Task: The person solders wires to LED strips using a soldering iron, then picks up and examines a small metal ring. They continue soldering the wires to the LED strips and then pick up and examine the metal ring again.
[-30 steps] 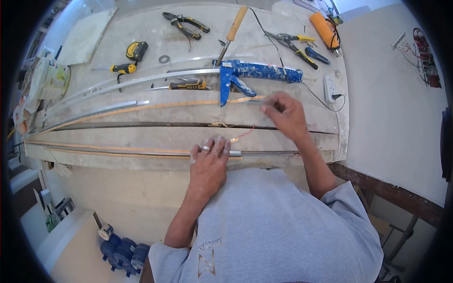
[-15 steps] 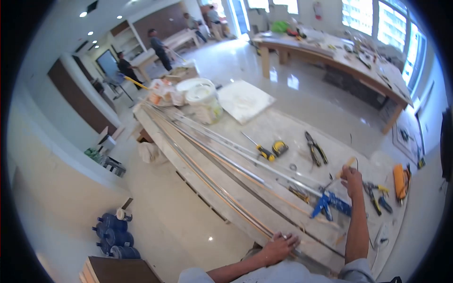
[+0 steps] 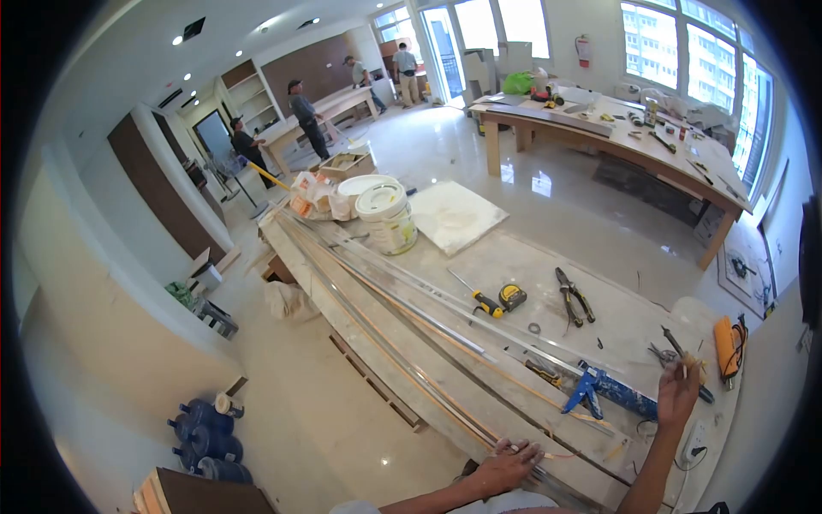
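My left hand (image 3: 511, 463) rests on the near end of the long thin strips (image 3: 402, 364), its fingers curled over them. My right hand (image 3: 679, 394) is raised at the right side of the workbench, fingers closed around a small tan piece (image 3: 696, 368) whose kind I cannot make out. Behind that hand lies a dark, slim tool (image 3: 673, 340), partly hidden. Left of it is a blue caulking gun (image 3: 612, 392). Farther up the bench lie pliers (image 3: 574, 297), a tape measure (image 3: 512, 297) and a yellow-black screwdriver (image 3: 486, 302).
An orange tool or case (image 3: 730, 349) lies at the right edge, above a white power strip (image 3: 695, 443). White buckets (image 3: 387, 218) and a white board (image 3: 458, 216) stand at the far end. Blue water bottles (image 3: 212, 439) are on the floor at left. Several people work beyond.
My right hand has moved right and down with the tan piece. My left hand stays on the strips. The camera view has shifted slightly.
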### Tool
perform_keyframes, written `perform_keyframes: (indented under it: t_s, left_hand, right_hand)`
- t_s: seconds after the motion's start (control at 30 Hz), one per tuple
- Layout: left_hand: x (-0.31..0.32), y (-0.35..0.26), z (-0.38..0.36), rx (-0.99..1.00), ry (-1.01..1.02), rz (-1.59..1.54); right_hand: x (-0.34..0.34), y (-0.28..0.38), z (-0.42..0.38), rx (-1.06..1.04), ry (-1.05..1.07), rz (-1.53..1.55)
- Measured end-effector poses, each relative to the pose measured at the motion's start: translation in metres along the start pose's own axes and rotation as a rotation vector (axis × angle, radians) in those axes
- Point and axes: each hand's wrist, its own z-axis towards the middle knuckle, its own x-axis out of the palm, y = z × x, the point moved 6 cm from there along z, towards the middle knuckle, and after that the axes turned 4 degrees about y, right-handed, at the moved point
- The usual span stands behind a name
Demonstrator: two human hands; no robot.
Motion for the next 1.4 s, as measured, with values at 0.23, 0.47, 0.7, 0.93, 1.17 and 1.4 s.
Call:
perform_keyframes:
  t_s: [0.23, 0.47, 0.7, 0.93, 1.17, 1.4]
  left_hand:
    - [0.002, 0.001, -0.002, 0.025, -0.055, 0.052]
    - [0.021, 0.009, -0.005, 0.051, -0.072, 0.081]
    - [-0.012, -0.003, 0.001, 0.022, -0.225, -0.008]
    - [-0.01, -0.002, 0.002, 0.003, -0.28, 0.012]
    - [-0.009, 0.001, 0.003, -0.002, -0.291, -0.008]
    - [-0.011, 0.001, 0.001, -0.014, -0.278, -0.045]
  right_hand:
    - [-0.022, 0.007, -0.102, 0.068, 0.056, 0.148]
    - [-0.058, -0.01, -0.175, 0.239, -0.107, -0.044]
    - [-0.067, -0.023, -0.227, 0.236, -0.129, -0.49]
    - [-0.077, -0.037, -0.238, 0.321, -0.105, -0.689]
    - [-0.077, -0.037, -0.238, 0.334, -0.067, -0.808]
    - [-0.066, -0.04, -0.236, 0.331, -0.124, -0.816]
